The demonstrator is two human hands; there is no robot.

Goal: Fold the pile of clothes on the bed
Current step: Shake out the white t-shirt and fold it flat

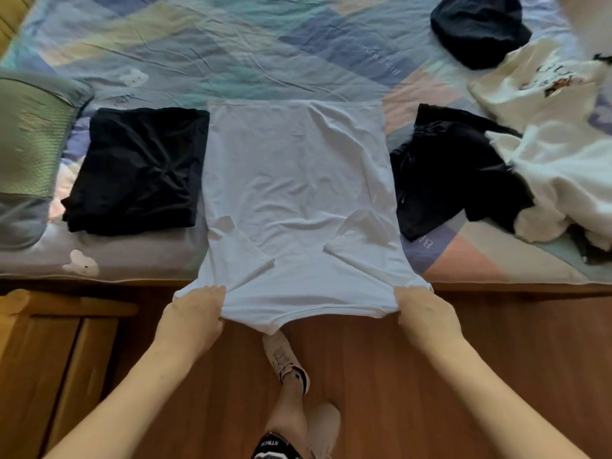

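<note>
A white T-shirt lies flat on the bed, both sleeves folded inward, its near end hanging over the bed's edge. My left hand grips the shirt's near left corner. My right hand grips the near right corner. A folded black garment rests to the left of the shirt. To the right lie crumpled black shorts and a heap of white clothes. A dark bundled garment sits at the far right.
A green-grey pillow lies at the bed's left side. A wooden cabinet stands at the lower left on the wooden floor. My legs and shoes are below the shirt's hanging edge.
</note>
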